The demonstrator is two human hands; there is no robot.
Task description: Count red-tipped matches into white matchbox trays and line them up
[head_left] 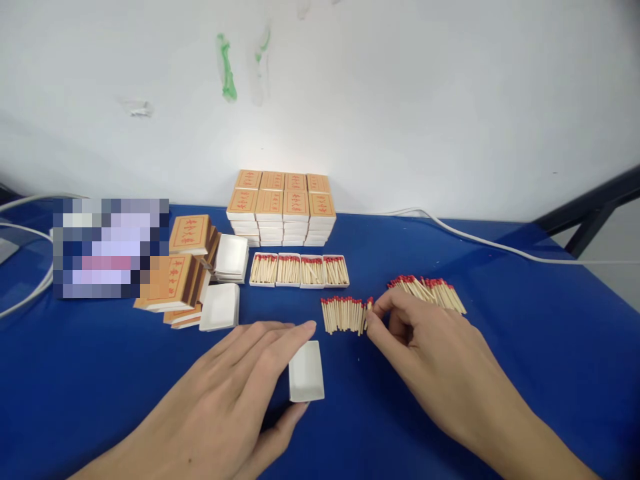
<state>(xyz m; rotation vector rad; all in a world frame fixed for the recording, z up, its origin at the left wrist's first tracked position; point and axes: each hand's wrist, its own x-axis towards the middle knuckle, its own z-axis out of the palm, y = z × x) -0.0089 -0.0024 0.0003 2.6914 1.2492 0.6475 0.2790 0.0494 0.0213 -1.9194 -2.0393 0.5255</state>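
Observation:
My left hand [240,380] lies on the blue table, thumb and fingers gripping an empty white matchbox tray [306,372] from its left side. My right hand [425,347] pinches matches at the right end of a small row of red-tipped matches [344,314] lying flat just beyond the tray. A larger loose heap of matches [430,291] lies behind my right hand's knuckles.
A row of several match-filled trays [299,270] sits mid-table, with stacked closed matchboxes [281,207] behind it by the wall. Orange sleeves [177,277] and empty white trays [225,280] are piled at the left. White cables [480,241] run along the back.

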